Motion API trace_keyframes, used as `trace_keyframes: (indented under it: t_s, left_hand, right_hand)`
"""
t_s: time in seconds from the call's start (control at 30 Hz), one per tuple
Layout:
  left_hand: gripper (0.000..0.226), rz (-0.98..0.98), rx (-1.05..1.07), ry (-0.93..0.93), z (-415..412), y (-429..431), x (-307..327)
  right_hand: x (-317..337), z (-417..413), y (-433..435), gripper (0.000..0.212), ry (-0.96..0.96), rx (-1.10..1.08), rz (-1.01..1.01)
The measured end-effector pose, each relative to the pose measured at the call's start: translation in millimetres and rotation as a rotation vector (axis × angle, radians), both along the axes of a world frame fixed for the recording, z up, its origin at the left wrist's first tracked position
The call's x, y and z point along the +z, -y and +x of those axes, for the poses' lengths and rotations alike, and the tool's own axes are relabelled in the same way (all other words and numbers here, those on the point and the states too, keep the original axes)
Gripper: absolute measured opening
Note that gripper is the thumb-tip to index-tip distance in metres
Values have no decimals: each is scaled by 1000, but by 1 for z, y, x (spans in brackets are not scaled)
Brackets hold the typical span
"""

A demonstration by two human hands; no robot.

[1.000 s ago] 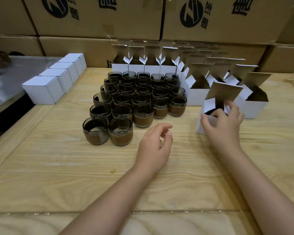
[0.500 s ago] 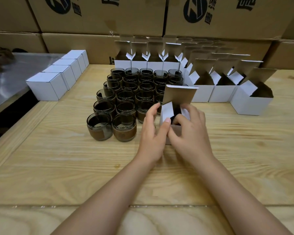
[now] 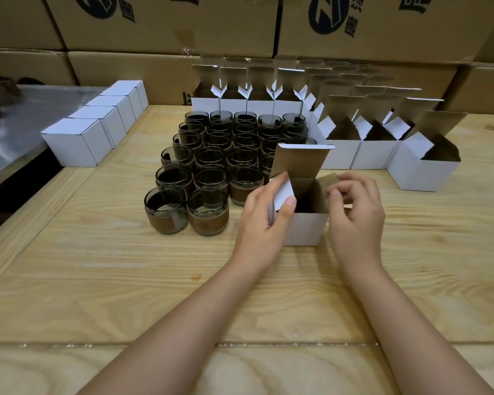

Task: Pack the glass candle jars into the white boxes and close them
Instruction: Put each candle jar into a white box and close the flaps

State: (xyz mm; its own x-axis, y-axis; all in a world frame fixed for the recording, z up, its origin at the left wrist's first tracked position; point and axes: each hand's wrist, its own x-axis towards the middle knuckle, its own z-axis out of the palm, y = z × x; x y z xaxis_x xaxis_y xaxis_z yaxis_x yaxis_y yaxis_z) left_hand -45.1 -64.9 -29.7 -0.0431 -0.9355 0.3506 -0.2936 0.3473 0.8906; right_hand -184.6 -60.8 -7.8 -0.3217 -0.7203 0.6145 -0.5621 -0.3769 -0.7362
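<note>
A white box (image 3: 307, 228) stands open on the wooden table in front of me, its top flap upright. My left hand (image 3: 261, 223) pinches the box's left side flap. My right hand (image 3: 355, 215) pinches the right side flap. A dark shape shows inside the box; I cannot tell what it is. Several dark glass candle jars (image 3: 208, 213) with brown bands stand in rows just left of the box and behind it.
Several open white boxes (image 3: 424, 173) line the back and right. Closed white boxes (image 3: 72, 142) stand in a row at the left table edge. Large brown cartons (image 3: 169, 21) are stacked behind. The wooden table (image 3: 126, 280) has bare surface near me.
My right hand drew the open box from the right-hand row to the spot in front of me. My left hand came up to it, and both now hold its side flaps.
</note>
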Motion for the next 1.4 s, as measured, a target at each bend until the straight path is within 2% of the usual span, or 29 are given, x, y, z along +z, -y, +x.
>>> trace_keyframes:
  t_s: [0.1, 0.2, 0.33, 0.4, 0.7, 0.9, 1.1, 1.3, 1.4]
  left_hand:
    - [43, 5, -11, 42, 0, 1, -1]
    - [41, 8, -23, 63, 1, 2, -2]
    - [42, -35, -84, 87, 2, 1, -1]
    - [42, -38, -114, 102, 4, 1, -1]
    - [45, -18, -201, 163, 11, -2, 4]
    - [52, -57, -176, 309, 9, -5, 7]
    - [54, 29, -170, 13, 13, -5, 8]
    - [76, 137, -214, 20, 14, -2, 4]
    - [80, 97, -203, 26, 14, 0, 2]
  right_hand:
    - [0, -10, 6, 20, 69, -58, 94]
    - [1, -16, 8, 22, 25, -26, 152]
    - [5, -20, 7, 52, -130, 194, 170]
    - [6, -21, 6, 59, -156, 301, 196]
    - [8, -31, 7, 50, -55, 369, 384]
    - [12, -30, 6, 48, -91, 346, 415]
    - [11, -31, 5, 48, -92, 344, 418]
    - [12, -36, 5, 48, -61, 350, 431]
    - [19, -35, 1, 42, -208, 215, 391]
